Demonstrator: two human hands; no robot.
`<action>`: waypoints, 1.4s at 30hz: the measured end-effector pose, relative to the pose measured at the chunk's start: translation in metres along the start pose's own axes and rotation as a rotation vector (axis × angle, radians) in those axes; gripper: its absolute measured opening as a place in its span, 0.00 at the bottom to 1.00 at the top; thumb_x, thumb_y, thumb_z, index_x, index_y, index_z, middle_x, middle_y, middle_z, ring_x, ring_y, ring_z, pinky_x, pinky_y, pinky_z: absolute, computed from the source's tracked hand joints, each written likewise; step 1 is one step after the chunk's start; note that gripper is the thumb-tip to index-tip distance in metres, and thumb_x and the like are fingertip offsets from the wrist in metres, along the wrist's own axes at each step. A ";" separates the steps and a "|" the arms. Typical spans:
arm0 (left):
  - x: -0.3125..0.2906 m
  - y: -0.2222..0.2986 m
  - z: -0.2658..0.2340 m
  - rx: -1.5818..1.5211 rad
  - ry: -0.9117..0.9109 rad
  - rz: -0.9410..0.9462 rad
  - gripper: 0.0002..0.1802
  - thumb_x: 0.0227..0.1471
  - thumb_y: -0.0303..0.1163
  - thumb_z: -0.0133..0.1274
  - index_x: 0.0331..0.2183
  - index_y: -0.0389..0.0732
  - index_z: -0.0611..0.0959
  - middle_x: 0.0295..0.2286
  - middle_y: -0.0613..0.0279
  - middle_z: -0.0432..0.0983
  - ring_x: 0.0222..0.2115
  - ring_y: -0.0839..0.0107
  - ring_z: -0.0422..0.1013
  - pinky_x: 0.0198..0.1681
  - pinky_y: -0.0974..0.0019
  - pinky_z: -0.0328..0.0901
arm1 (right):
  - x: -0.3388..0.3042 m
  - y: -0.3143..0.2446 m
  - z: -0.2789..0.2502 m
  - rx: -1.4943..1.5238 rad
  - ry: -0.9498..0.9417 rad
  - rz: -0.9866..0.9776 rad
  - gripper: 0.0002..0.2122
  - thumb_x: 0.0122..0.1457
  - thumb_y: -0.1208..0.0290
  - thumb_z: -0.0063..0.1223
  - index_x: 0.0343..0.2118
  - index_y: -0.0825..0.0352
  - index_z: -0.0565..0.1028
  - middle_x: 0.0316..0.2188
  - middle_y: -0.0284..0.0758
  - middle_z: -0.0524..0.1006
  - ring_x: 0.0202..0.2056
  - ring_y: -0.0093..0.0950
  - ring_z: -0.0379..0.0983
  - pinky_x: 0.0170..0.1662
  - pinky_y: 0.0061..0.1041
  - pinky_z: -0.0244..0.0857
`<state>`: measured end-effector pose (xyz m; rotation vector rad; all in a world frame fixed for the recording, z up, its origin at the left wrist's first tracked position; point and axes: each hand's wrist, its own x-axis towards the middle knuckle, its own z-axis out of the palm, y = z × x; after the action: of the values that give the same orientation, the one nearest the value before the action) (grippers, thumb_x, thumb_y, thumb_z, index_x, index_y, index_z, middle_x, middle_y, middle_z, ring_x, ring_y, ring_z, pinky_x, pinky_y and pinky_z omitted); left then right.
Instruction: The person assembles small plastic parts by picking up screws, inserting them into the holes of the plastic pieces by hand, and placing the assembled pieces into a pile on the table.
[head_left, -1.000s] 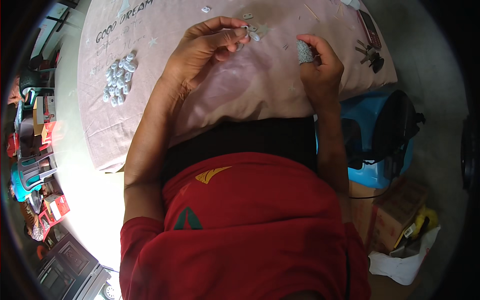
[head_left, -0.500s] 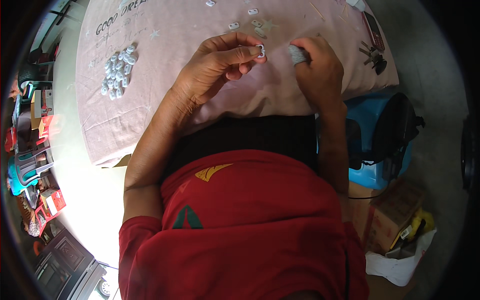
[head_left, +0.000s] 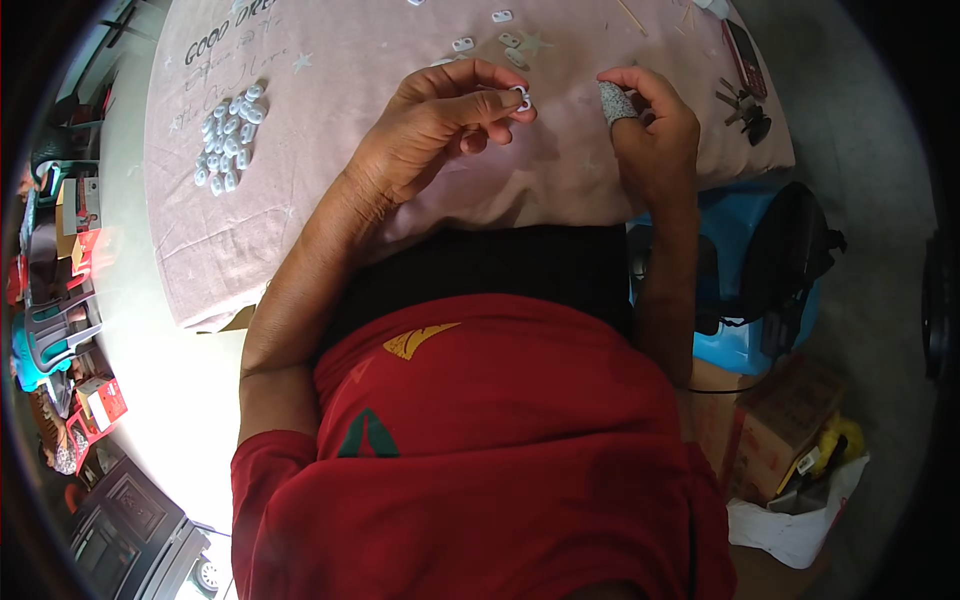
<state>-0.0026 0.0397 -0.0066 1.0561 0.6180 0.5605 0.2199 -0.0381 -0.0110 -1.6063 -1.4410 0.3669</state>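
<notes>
My left hand (head_left: 425, 122) is closed in a pinch, thumb against index finger, on a small white plastic piece (head_left: 522, 98) with a rounded end. My right hand (head_left: 655, 130) hovers to its right, apart from it. A grey speckled wrap (head_left: 616, 102) covers what looks like its thumb, and the index fingertip meets the wrap's tip. Whether something tiny sits in that pinch I cannot make out. Beyond my hands, a few white two-holed pieces (head_left: 462, 45) lie scattered. Left of my left arm is a pile of glossy white pieces (head_left: 230, 138).
A pink printed cloth (head_left: 330, 120) covers the work surface. Keys (head_left: 745, 108) and a dark red phone-like device (head_left: 743, 60) lie at its right edge. Thin sticks (head_left: 632, 17) are at the far side. Lower right stand a blue seat-like object (head_left: 735, 345) and a cardboard box (head_left: 785, 430).
My right hand has moved slightly right, away from my left hand, and turned so more of the grey wrap shows. The left hand keeps its pinch. The whole view has shifted a little.
</notes>
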 end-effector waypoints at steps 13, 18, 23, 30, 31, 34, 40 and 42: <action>-0.003 -0.001 0.002 -0.045 -0.057 0.036 0.11 0.54 0.30 0.55 0.40 0.37 0.79 0.30 0.64 0.78 0.26 0.83 0.70 0.27 0.80 0.63 | -0.018 -0.035 0.015 0.221 -0.093 -0.130 0.07 0.57 0.82 0.46 0.37 0.71 0.73 0.30 0.29 0.73 0.32 0.17 0.68 0.38 0.15 0.63; -0.008 0.003 0.008 -0.011 -0.077 0.118 0.11 0.54 0.32 0.55 0.39 0.38 0.79 0.29 0.65 0.78 0.25 0.85 0.69 0.27 0.82 0.61 | -0.024 -0.046 0.022 0.300 -0.107 -0.119 0.06 0.58 0.81 0.46 0.38 0.71 0.73 0.29 0.28 0.73 0.32 0.16 0.69 0.37 0.14 0.64; -0.011 0.002 0.012 -0.019 -0.123 0.149 0.10 0.54 0.32 0.55 0.38 0.38 0.79 0.28 0.66 0.76 0.24 0.84 0.66 0.26 0.82 0.58 | -0.029 -0.046 0.025 0.408 -0.118 -0.093 0.07 0.58 0.80 0.46 0.39 0.70 0.72 0.29 0.29 0.75 0.30 0.15 0.70 0.31 0.13 0.64; -0.017 0.009 0.016 -0.034 -0.105 0.123 0.11 0.53 0.31 0.56 0.38 0.37 0.80 0.27 0.65 0.78 0.25 0.85 0.69 0.27 0.84 0.61 | -0.031 -0.050 0.021 0.555 -0.153 0.005 0.06 0.59 0.78 0.47 0.39 0.69 0.72 0.29 0.30 0.75 0.30 0.14 0.70 0.29 0.12 0.63; -0.017 0.010 0.016 -0.035 -0.106 0.122 0.11 0.53 0.31 0.56 0.38 0.37 0.80 0.27 0.65 0.78 0.25 0.85 0.69 0.27 0.84 0.61 | -0.031 -0.050 0.020 0.562 -0.151 0.005 0.06 0.59 0.78 0.47 0.39 0.69 0.72 0.29 0.30 0.75 0.29 0.14 0.70 0.28 0.12 0.63; -0.018 0.009 0.015 -0.025 -0.099 0.120 0.11 0.53 0.31 0.57 0.38 0.37 0.80 0.27 0.64 0.78 0.25 0.85 0.70 0.27 0.83 0.63 | -0.032 -0.050 0.021 0.560 -0.150 0.002 0.06 0.59 0.78 0.47 0.39 0.69 0.72 0.29 0.30 0.76 0.29 0.14 0.70 0.28 0.12 0.63; -0.019 0.009 0.015 -0.011 -0.093 0.131 0.10 0.53 0.30 0.56 0.38 0.37 0.81 0.27 0.64 0.79 0.24 0.85 0.71 0.27 0.83 0.64 | -0.032 -0.050 0.022 0.565 -0.152 0.005 0.07 0.59 0.79 0.47 0.39 0.70 0.72 0.29 0.31 0.77 0.28 0.15 0.70 0.28 0.13 0.64; -0.019 0.010 0.015 0.022 -0.078 0.122 0.10 0.53 0.29 0.56 0.38 0.37 0.81 0.27 0.64 0.79 0.24 0.85 0.71 0.27 0.82 0.64 | -0.033 -0.048 0.023 0.558 -0.153 0.004 0.07 0.59 0.79 0.47 0.39 0.70 0.72 0.29 0.31 0.77 0.28 0.15 0.70 0.28 0.13 0.64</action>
<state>-0.0068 0.0214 0.0112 1.1368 0.4945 0.6171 0.1640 -0.0629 0.0030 -1.1454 -1.2956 0.8290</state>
